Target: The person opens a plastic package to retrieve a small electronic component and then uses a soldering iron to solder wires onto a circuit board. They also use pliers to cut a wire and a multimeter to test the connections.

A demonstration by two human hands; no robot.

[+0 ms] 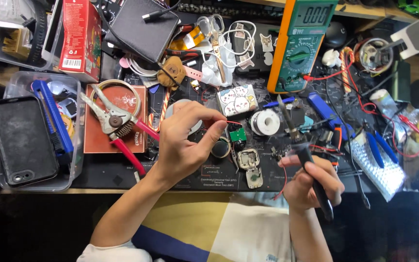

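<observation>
Hands work over a crowded black work mat, seen from a head camera looking down. The left hand (183, 140) sits near the middle of the mat, its fingers curled closed, thumb and fingertips pinching a small part beside a tiny green circuit board (237, 134); what exactly is pinched is too small to tell. The right hand (311, 182), nearer the front edge, is wrapped tightly around the black handle of a soldering iron (301, 145), whose metal tip angles up and away toward a spool of solder (265, 122).

An opened small grey casing (249, 160) lies just in front of the green board, between the two hands. Red-handled wire strippers (117, 123) rest toward the mat's left edge, a yellow-and-green multimeter (300, 46) stands at the back edge, and blue-handled pliers (380, 148) lie near the right edge amid red wires.

Risks, as a judgement: the iron's tip passes close to loose red leads and plastic pieces, so a slip could scorch insulation or melt a casing. The left fingertips are near the joint and could be burned. Clutter leaves little room to set the iron down safely.
</observation>
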